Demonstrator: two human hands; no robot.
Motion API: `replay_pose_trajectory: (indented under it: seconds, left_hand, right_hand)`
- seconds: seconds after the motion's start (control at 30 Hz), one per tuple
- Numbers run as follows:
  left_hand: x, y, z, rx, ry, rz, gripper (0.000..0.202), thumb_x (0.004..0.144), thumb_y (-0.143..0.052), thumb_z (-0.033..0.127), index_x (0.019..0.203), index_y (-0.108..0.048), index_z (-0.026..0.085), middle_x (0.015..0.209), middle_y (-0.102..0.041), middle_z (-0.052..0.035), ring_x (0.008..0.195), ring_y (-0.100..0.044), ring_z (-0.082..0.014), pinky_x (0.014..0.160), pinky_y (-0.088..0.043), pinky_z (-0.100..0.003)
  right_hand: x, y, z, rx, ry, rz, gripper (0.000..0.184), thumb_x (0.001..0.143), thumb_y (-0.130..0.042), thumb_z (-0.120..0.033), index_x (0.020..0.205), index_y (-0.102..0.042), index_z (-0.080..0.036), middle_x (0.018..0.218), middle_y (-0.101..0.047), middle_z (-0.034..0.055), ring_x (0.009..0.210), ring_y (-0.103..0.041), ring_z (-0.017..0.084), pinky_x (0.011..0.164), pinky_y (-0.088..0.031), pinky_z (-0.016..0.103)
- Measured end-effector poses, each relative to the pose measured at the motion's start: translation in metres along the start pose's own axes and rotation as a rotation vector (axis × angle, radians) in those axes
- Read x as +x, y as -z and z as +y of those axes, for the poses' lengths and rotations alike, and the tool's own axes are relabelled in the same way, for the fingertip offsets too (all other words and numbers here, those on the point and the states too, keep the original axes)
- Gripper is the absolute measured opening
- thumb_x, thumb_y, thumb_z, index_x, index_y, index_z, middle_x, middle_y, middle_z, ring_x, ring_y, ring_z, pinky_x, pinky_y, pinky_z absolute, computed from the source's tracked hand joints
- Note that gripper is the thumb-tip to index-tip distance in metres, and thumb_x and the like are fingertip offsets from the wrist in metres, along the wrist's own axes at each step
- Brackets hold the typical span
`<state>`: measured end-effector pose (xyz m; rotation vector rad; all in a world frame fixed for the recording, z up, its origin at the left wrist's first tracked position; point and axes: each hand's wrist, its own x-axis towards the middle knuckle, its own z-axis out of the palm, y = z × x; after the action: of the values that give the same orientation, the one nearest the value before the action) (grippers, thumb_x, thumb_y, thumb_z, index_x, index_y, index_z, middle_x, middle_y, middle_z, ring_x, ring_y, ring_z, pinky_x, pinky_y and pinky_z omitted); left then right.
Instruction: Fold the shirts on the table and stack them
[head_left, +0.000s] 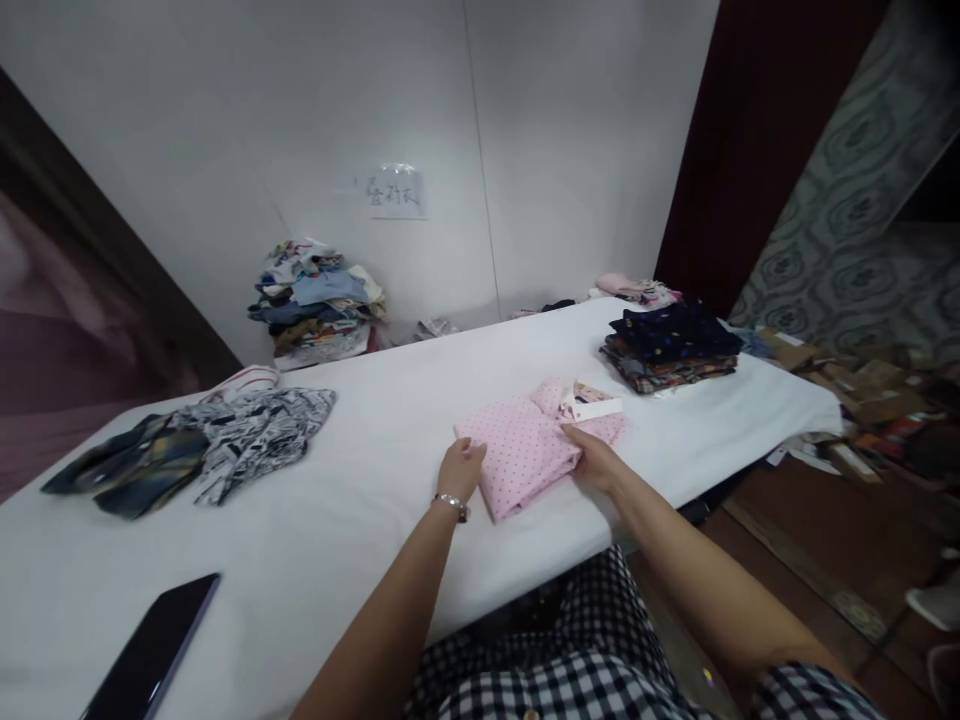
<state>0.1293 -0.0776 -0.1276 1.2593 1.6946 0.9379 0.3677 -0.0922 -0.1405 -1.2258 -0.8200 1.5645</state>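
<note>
A folded pink garment with small dark dots (514, 455) lies on the white padded table (300, 570), with a white-and-pink paper tag (596, 402) at its far edge. My left hand (461, 470), a metal bracelet at its wrist, presses on the garment's near left side. My right hand (589, 458) grips the garment's right side, fingers on top of the fold. Part of the garment's underside is hidden beneath both hands.
A black phone (154, 650) lies near the table's front left. Farther left are a dark patterned garment (124, 465) and a black-and-white printed garment (259, 440). A dark dotted clothes stack (671, 350) sits back right. Cardboard boxes (862, 390) lie beyond the right edge.
</note>
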Motion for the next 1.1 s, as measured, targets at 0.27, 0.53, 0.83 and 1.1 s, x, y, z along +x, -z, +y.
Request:
replay_pose_trajectory:
  seconds: [0.27,0.53,0.83,1.1]
  left_hand:
    - [0.017,-0.002,-0.009,-0.196,0.255,0.017,0.067,0.078,-0.061,0.038,0.134,-0.035,0.012,0.125,-0.054,-0.0196,0.101,-0.060,-0.0243,0.062,-0.054,-0.029]
    - [0.030,0.013,0.012,-0.180,0.107,0.081,0.022,0.071,-0.066,0.026,0.089,-0.062,0.014,0.086,-0.068,-0.0084,0.075,-0.063,-0.0179,0.058,-0.049,-0.024]
    - [0.003,0.083,-0.054,0.094,0.217,0.073,0.039,0.075,-0.061,0.036,0.104,-0.058,0.010,0.057,-0.058,-0.0009,0.047,-0.054,-0.0150,0.046,-0.045,-0.027]
    - [0.010,0.064,-0.018,0.472,-0.353,0.213,0.049,0.085,-0.046,0.045,0.125,-0.050,0.017,0.131,-0.053,-0.0123,0.115,-0.053,-0.0234,0.097,-0.044,-0.037]
  right_hand:
    - [0.011,0.001,0.014,-0.348,0.127,0.073,0.075,0.065,-0.060,-0.013,0.138,-0.042,-0.019,0.135,-0.051,0.0062,0.107,-0.057,0.020,0.084,-0.047,0.027]
    - [0.013,-0.013,0.009,-0.211,0.195,0.016,0.076,0.063,-0.062,-0.016,0.137,-0.043,-0.019,0.122,-0.060,0.0042,0.096,-0.059,0.019,0.079,-0.047,0.028]
    - [0.011,-0.041,0.026,-0.471,0.118,-0.233,0.049,0.067,-0.058,-0.017,0.116,-0.061,-0.019,0.083,-0.066,0.0022,0.057,-0.057,0.013,0.052,-0.049,0.027]
    - [0.031,-0.035,-0.012,-0.950,0.576,0.062,0.035,0.084,-0.047,-0.023,0.116,-0.061,-0.020,0.124,-0.060,0.0075,0.111,-0.055,0.022,0.093,-0.042,0.036]
